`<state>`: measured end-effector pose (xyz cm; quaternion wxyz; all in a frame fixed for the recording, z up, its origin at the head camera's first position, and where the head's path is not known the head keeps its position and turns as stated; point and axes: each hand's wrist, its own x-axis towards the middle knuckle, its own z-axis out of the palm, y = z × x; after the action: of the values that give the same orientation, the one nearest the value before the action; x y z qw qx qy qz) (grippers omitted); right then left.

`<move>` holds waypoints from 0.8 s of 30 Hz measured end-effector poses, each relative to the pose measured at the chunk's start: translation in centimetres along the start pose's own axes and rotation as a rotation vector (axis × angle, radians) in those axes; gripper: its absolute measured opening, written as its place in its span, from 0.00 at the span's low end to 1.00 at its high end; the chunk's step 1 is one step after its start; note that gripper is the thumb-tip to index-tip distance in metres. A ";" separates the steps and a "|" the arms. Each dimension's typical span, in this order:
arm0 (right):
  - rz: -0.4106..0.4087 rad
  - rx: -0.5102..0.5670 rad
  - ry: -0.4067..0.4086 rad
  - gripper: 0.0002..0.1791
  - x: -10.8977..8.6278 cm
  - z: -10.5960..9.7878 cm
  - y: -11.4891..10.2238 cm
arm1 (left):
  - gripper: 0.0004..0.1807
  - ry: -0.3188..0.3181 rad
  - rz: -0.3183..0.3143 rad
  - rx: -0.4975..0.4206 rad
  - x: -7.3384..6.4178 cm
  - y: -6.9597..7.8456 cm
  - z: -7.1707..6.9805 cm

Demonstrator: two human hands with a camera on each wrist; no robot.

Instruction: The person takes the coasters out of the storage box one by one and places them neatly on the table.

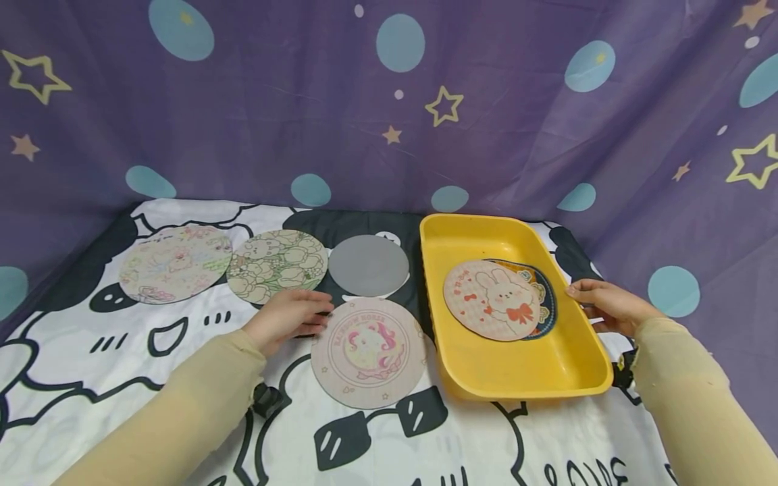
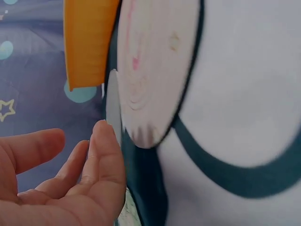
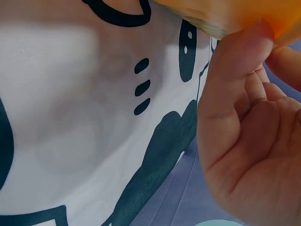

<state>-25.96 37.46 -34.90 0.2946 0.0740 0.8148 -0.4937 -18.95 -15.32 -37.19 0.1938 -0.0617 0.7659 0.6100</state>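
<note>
My right hand (image 1: 614, 304) grips the right rim of a yellow plastic tub (image 1: 486, 378), thumb on the edge and the other fingers below it. In the right wrist view the thumb (image 3: 247, 52) presses the tub's edge. My left hand (image 1: 290, 318) hovers with loosely bent fingers at the upper left edge of a round pink unicorn mat (image 1: 367, 354); nothing is between thumb and fingers in the left wrist view. Inside the tub, a round rabbit mat (image 1: 495, 300) overlaps a dark blue patterned mat (image 1: 550, 304).
Behind the unicorn mat lies a plain grey round mat (image 1: 369, 265). Farther left are a green floral mat (image 1: 279, 260) and a pale pink patterned mat (image 1: 176, 263). A black-and-white cartoon cloth (image 1: 200, 371) covers the table, and a purple curtain (image 1: 304, 101) hangs behind.
</note>
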 end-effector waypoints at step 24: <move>0.000 0.002 -0.008 0.13 0.1 -0.1 0.2 | 0.23 -0.052 0.129 -0.168 0.7 5.5 4.3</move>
<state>-26.04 37.62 -35.08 0.2978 0.0723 0.8131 -0.4949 -20.49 -9.72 -33.18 0.1678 -0.0126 0.7090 0.6848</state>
